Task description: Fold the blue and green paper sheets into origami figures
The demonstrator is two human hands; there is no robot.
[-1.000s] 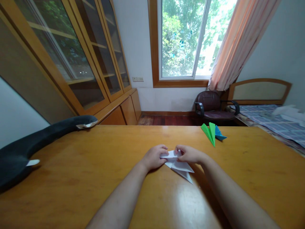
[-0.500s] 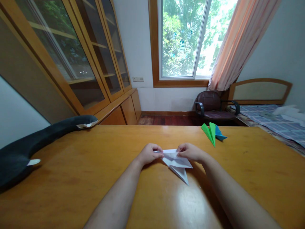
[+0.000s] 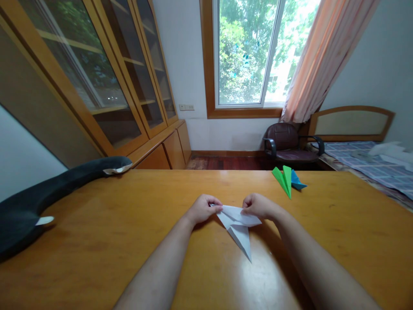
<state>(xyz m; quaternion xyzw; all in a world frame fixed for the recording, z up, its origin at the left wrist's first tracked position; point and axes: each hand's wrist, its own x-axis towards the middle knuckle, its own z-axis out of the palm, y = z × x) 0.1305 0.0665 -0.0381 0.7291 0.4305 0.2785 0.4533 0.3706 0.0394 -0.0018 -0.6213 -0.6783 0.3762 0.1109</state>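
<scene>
A folded white paper plane [image 3: 238, 221] is held between my two hands, a little above the wooden table [image 3: 135, 241]. My left hand [image 3: 204, 209] pinches its left, narrow end between thumb and fingers. On the far right edge of the paper, my right hand [image 3: 257, 206] is closed with thumb and bent fingers. One pointed flap hangs down toward me and another points right. Parts of the paper's far edge are hidden behind my fingers.
A green paper plane [image 3: 285, 181] and a blue folded paper [image 3: 297, 181] lie near the table's far right edge. At the left rests a dark stuffed toy [image 3: 71, 181] with white parts. Beyond the table stand an office chair [image 3: 287, 144] and a bed [image 3: 364, 161].
The paper has tilted in my hands, and its lower flap swings down closer to me. My right hand has shifted slightly right, while the left has barely moved.
</scene>
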